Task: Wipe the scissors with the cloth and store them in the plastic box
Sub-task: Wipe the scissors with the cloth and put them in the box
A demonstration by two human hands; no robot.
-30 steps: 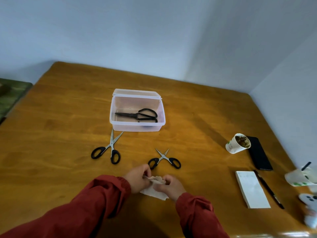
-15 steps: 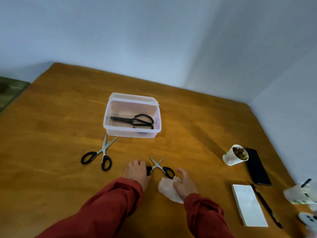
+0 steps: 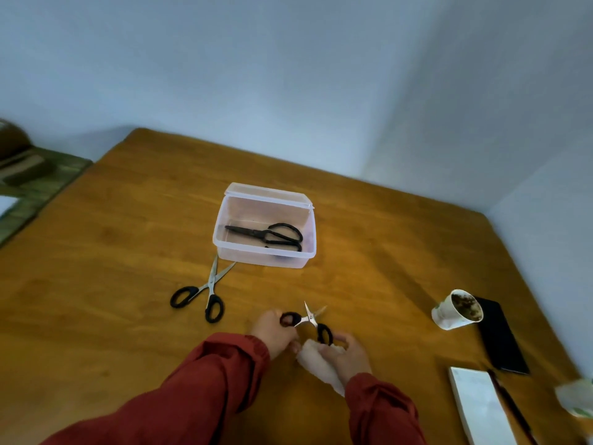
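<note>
Small black-handled scissors (image 3: 309,320) lie open near the table's front. My left hand (image 3: 272,332) grips their left handle loop. My right hand (image 3: 348,353) holds the white cloth (image 3: 316,361) bunched against the table, with its fingers by the right handle loop. A clear plastic box (image 3: 224,248) stands open in the middle of the table, with all-black scissors (image 3: 268,235) inside. Larger scissors with black handles (image 3: 205,292) lie open just in front of the box's left corner.
On the wooden table (image 3: 112,252) at the right stand a paper cup (image 3: 455,311) with dark contents, a black phone (image 3: 500,335), a white notepad (image 3: 478,409) and a pen (image 3: 513,409). A second cup (image 3: 577,398) sits at the right edge.
My left hand let go of the cloth, reached to the small scissors and took their left handle. My right hand kept the cloth and moved up beside the right handle.
</note>
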